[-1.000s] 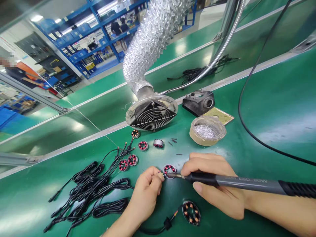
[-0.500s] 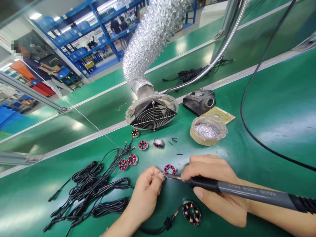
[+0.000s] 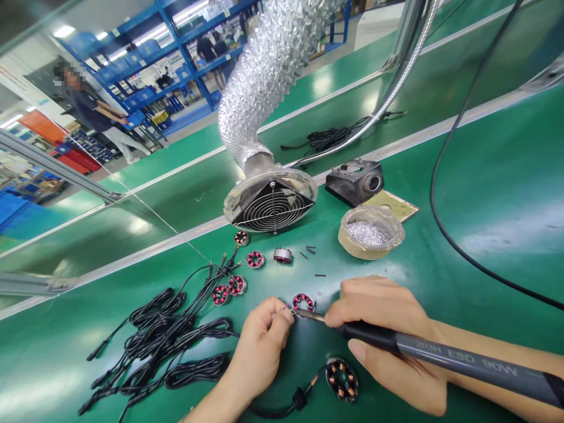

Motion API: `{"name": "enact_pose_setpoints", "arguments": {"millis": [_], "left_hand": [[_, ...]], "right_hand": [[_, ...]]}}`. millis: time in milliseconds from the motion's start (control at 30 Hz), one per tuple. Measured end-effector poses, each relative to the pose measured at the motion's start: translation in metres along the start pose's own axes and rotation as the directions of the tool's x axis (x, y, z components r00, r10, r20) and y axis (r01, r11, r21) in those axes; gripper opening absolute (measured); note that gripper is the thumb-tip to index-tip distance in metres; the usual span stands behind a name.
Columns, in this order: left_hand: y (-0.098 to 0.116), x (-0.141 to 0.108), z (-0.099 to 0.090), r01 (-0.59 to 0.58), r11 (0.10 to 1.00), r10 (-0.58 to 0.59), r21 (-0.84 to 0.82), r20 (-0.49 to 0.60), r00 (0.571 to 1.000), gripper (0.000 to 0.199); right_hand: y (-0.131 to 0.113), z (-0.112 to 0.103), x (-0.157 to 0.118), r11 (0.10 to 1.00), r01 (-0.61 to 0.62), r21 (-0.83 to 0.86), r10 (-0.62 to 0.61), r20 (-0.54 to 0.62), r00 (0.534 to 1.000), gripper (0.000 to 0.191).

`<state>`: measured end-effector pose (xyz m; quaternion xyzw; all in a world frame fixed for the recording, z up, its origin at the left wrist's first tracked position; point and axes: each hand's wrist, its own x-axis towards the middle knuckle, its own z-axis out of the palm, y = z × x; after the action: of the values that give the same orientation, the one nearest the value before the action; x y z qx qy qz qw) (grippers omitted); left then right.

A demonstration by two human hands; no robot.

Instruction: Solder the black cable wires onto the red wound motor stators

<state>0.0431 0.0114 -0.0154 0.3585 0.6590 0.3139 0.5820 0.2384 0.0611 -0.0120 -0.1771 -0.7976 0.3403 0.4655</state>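
Observation:
My right hand (image 3: 388,335) is closed around a grey and black soldering iron (image 3: 462,361), whose metal tip reaches left to the edge of a small motor stator (image 3: 303,304) with red windings. My left hand (image 3: 262,341) pinches thin wires (image 3: 288,309) beside that stator, close to the iron's tip. Whether the tip touches the wires I cannot tell. Below lies a larger stator (image 3: 342,380) with copper windings, joined to a black cable (image 3: 300,399). Further red-wound stators (image 3: 255,259) sit beyond my left hand.
Several coiled black cables (image 3: 198,335) lie at the left. A fume extractor hood (image 3: 271,202) on a foil duct stands at the back, beside a bowl of metal shavings (image 3: 371,233) and a black iron stand (image 3: 355,179). A person (image 3: 97,114) walks in the background.
My right hand and the soldering iron have shifted slightly right, with the handle turned a little. My left hand stays in place. The background person has moved right.

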Motion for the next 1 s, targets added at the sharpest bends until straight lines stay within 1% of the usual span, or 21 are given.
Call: {"name": "enact_pose_setpoints", "arguments": {"millis": [133,233,333,400,533,567,633,700,767,800,833,867,933,1000], "left_hand": [[0.000,0.000,0.000,-0.003,1.000,0.003,-0.002,0.002,1.000,0.050],[0.000,0.000,0.001,0.001,1.000,-0.001,-0.015,0.000,1.000,0.049],[0.000,0.000,0.000,0.003,1.000,-0.003,-0.021,0.010,1.000,0.048],[0.001,0.000,0.000,-0.002,1.000,0.002,-0.026,0.018,1.000,0.047],[0.002,0.001,-0.001,-0.025,0.999,0.026,-0.047,0.038,0.999,0.050],[0.002,0.001,-0.001,-0.028,0.998,0.031,-0.056,0.046,0.998,0.051],[0.001,0.002,-0.002,-0.029,0.997,0.034,-0.074,0.061,0.998,0.053],[-0.002,0.003,-0.002,-0.023,0.996,0.029,-0.086,0.069,0.997,0.054],[-0.007,0.004,-0.003,-0.017,0.995,0.025,-0.099,0.075,0.997,0.053],[-0.009,0.005,-0.003,-0.019,0.994,0.027,-0.111,0.076,0.997,0.051],[-0.011,0.006,-0.004,-0.020,0.992,0.030,-0.127,0.078,0.997,0.050],[-0.012,0.006,-0.004,-0.018,0.989,0.030,-0.146,0.079,0.996,0.048],[-0.013,0.006,-0.005,-0.014,0.984,0.027,-0.180,0.069,0.997,0.047],[-0.010,0.004,-0.007,-0.008,0.980,0.019,-0.198,0.055,0.998,0.046]], "right_hand": [[0.001,0.001,0.001,1.000,0.012,0.010,-0.011,-0.032,0.999,0.017],[-0.001,-0.003,0.004,0.999,0.022,-0.025,-0.022,0.001,1.000,0.018],[-0.006,-0.014,0.008,0.995,0.048,-0.089,-0.046,0.021,0.999,0.025],[-0.012,-0.026,0.011,0.982,0.045,-0.183,-0.051,-0.031,0.998,0.027],[-0.028,-0.054,0.012,0.913,-0.027,-0.407,-0.060,-0.199,0.978,0.020],[-0.032,-0.060,0.010,0.892,-0.041,-0.451,-0.068,-0.222,0.973,0.020],[-0.035,-0.071,0.004,0.839,-0.075,-0.539,-0.059,-0.228,0.972,0.023],[-0.031,-0.077,-0.008,0.765,-0.099,-0.636,-0.046,-0.208,0.977,0.029],[-0.021,-0.077,-0.024,0.688,-0.090,-0.720,-0.069,-0.188,0.980,0.029],[-0.015,-0.076,-0.032,0.656,-0.139,-0.742,-0.039,-0.217,0.975,0.025],[-0.009,-0.074,-0.039,0.642,-0.137,-0.755,-0.037,-0.210,0.977,0.021],[-0.003,-0.072,-0.045,0.640,-0.146,-0.755,-0.001,-0.191,0.982,0.018],[0.004,-0.068,-0.050,0.640,-0.183,-0.746,0.016,-0.225,0.974,0.018],[0.006,-0.061,-0.045,0.694,-0.206,-0.690,0.017,-0.270,0.963,0.020]]}}
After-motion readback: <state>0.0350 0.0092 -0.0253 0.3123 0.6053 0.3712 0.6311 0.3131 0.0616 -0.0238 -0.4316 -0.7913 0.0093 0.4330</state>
